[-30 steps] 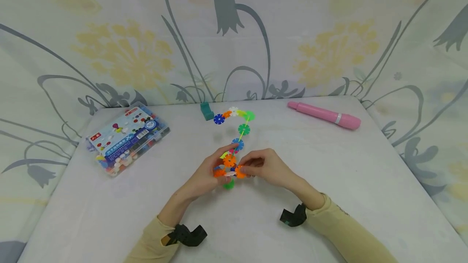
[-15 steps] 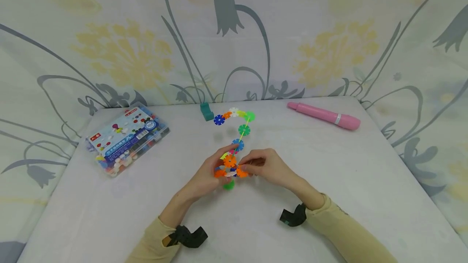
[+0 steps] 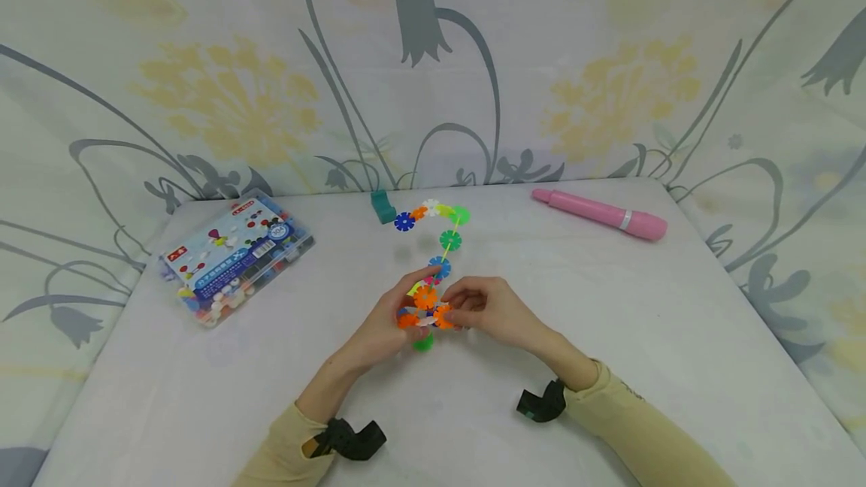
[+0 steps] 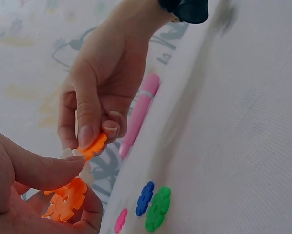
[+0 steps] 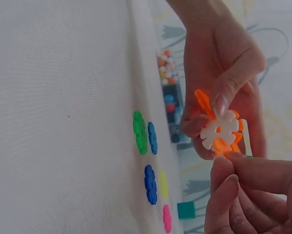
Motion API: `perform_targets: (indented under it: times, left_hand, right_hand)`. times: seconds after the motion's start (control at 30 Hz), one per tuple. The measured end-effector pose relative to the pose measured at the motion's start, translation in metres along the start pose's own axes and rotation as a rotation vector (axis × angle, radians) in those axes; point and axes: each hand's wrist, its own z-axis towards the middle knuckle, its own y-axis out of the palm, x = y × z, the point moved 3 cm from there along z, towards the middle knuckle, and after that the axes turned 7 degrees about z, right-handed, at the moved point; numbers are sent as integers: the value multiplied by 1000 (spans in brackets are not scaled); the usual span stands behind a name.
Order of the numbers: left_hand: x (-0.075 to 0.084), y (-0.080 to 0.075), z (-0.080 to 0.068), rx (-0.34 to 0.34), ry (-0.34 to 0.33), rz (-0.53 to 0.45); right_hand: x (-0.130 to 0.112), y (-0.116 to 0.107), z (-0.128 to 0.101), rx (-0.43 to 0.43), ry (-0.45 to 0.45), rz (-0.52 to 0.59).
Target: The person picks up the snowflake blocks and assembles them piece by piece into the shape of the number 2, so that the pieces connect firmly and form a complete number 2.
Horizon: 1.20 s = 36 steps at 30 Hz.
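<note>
Head view: left hand (image 3: pixel 379 329) grips the near end of the snowflake-disc chain (image 3: pixel 433 276) on the white table (image 3: pixel 676 337). Right hand (image 3: pixel 490 310) pinches an orange disc (image 3: pixel 443 316) against that end.

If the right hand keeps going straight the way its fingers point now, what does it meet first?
Probably the left hand: the right hand points left at it, and only the snowflake-disc cluster that both pinch lies between them.

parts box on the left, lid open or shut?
Shut. The parts box lies flat on the table with its labelled lid down over the coloured pieces inside.
</note>
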Motion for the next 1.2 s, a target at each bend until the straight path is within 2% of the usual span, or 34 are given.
perform_targets:
  times: [0.37,0.6,1.2]
  left_hand:
    - [1,3,1,-16,-12,18]
    - [0,4,1,-13,-30,-9]
    - [-1,5,-1,26,-15,-61]
  right_hand:
    - [0,0,-1,19,11,-6]
    - [0,1,-1,35,4,17]
    - [1,4,0,41,41,55]
